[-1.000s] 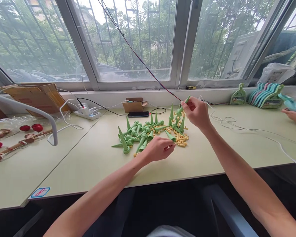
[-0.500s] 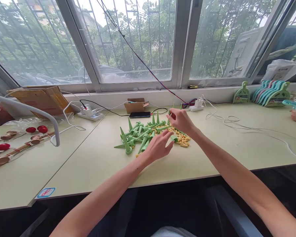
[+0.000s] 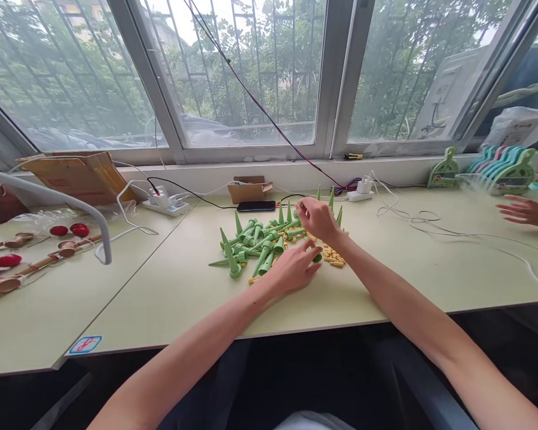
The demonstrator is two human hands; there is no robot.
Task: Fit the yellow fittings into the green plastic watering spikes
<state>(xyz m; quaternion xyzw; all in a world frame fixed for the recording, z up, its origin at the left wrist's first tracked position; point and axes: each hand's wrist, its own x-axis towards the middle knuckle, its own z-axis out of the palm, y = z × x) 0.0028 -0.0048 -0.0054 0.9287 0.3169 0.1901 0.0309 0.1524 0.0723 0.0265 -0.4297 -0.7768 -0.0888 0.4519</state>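
Observation:
Green plastic spikes (image 3: 269,245) with wide capped heads lie heaped on the table, several of them standing point up. Small yellowish pegs (image 3: 335,258) are scattered along the right side of the heap. My left hand (image 3: 295,267) is low at the heap's front, fingers curled round a green spike whose open round end (image 3: 317,258) shows by the fingertips. Farther back, my right hand (image 3: 319,220) is pinched over the heap's rear edge, with a bit of green at its fingertips; most of that piece is hidden.
Behind the heap lie a phone (image 3: 256,206) and a small cardboard box (image 3: 250,190). Power strips (image 3: 360,194) and loose white cables run along the back. Wooden sticks with red balls (image 3: 59,230) lie left. At right, another person's hand (image 3: 526,211) is near dustpan-like items (image 3: 506,170).
My right hand has shifted slightly left, its fingertips drawn down toward the heap. My left hand has barely moved. The other person's hand has reached farther in from the right.

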